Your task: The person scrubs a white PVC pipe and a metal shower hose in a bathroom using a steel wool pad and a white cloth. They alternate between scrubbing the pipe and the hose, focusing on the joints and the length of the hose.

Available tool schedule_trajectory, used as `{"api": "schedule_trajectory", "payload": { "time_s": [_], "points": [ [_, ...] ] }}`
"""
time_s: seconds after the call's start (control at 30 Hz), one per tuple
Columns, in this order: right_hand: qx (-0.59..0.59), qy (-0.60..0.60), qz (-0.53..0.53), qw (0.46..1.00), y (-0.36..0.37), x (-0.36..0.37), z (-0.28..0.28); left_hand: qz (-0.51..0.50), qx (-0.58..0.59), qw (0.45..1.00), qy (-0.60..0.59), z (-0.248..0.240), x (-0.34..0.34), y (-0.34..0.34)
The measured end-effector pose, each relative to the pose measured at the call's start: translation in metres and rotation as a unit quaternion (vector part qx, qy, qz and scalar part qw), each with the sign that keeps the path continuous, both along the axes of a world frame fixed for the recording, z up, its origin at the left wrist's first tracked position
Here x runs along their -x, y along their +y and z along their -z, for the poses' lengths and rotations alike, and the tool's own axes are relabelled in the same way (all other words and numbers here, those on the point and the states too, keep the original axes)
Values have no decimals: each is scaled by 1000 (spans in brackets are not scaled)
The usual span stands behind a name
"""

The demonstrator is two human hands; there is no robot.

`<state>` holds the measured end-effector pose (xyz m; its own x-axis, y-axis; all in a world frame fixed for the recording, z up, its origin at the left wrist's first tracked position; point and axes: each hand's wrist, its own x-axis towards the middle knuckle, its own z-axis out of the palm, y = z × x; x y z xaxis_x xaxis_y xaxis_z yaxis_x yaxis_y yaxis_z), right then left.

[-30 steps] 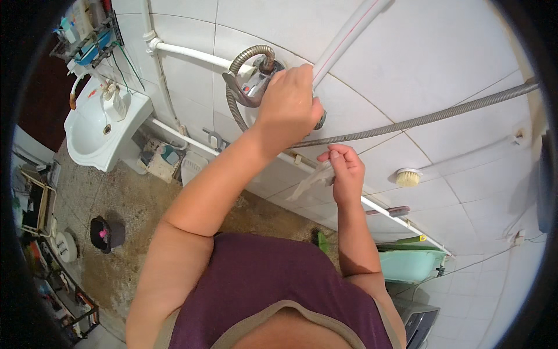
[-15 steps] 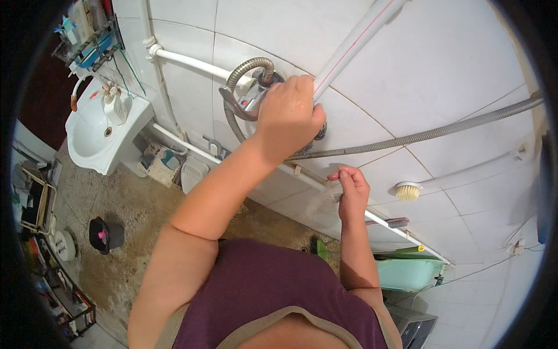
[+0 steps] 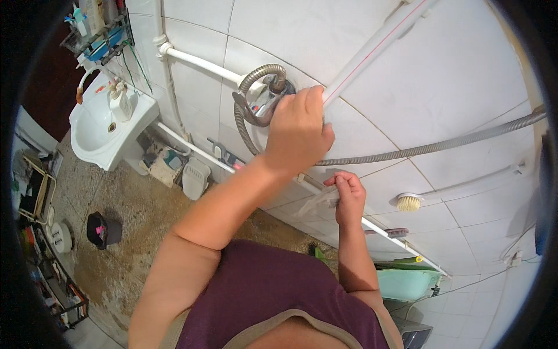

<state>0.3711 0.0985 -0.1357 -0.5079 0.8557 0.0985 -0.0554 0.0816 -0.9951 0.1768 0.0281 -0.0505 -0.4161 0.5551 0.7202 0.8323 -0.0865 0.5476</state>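
Note:
My left hand (image 3: 297, 131) is closed in front of the wall-mounted shower mixer (image 3: 270, 102), at the lower end of a white pipe (image 3: 372, 49) with a red stripe. Its fingertips are turned away, so what they grip cannot be made out. Lower and to the right, my right hand (image 3: 350, 198) pinches a thin, see-through plastic film (image 3: 317, 202), which hangs limply toward the left. A ribbed metal hose (image 3: 401, 156) loops around the mixer and runs behind my left hand to the right.
At the far left are a white washbasin (image 3: 87, 142) with a pump bottle (image 3: 120, 104) and a dark bucket (image 3: 104, 231) on the wet floor. A white brush (image 3: 408, 202) hangs on the tiled wall. A green tub (image 3: 407, 284) stands at lower right.
My left hand has shifted slightly down from the mixer, leaving more of it visible. The film in my right hand hangs a little differently. The whole view has shifted slightly.

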Motion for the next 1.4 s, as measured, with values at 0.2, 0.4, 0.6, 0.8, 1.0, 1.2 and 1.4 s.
{"api": "schedule_trajectory", "payload": {
  "time_s": [0.2,0.4,0.6,0.8,1.0,1.2,1.4],
  "points": [
    [-7,13,-2,1000,4,8,-5,-32,-132,990,49,10,4,5],
    [-1,-7,-1,1000,2,10,-7,32,-88,995,37,8,10,0],
    [0,5,-4,1000,0,20,-15,0,-91,996,19,10,0,5],
    [-1,7,5,1000,2,14,-11,-30,-39,994,-95,-11,-9,13],
    [42,28,35,998,6,-7,7,23,-11,995,-94,-6,-16,1],
    [70,49,52,995,8,-1,0,-62,-53,995,-59,-8,-17,14],
    [63,51,42,996,5,-5,1,21,4,996,-82,-14,-2,-5]
  ]
}}
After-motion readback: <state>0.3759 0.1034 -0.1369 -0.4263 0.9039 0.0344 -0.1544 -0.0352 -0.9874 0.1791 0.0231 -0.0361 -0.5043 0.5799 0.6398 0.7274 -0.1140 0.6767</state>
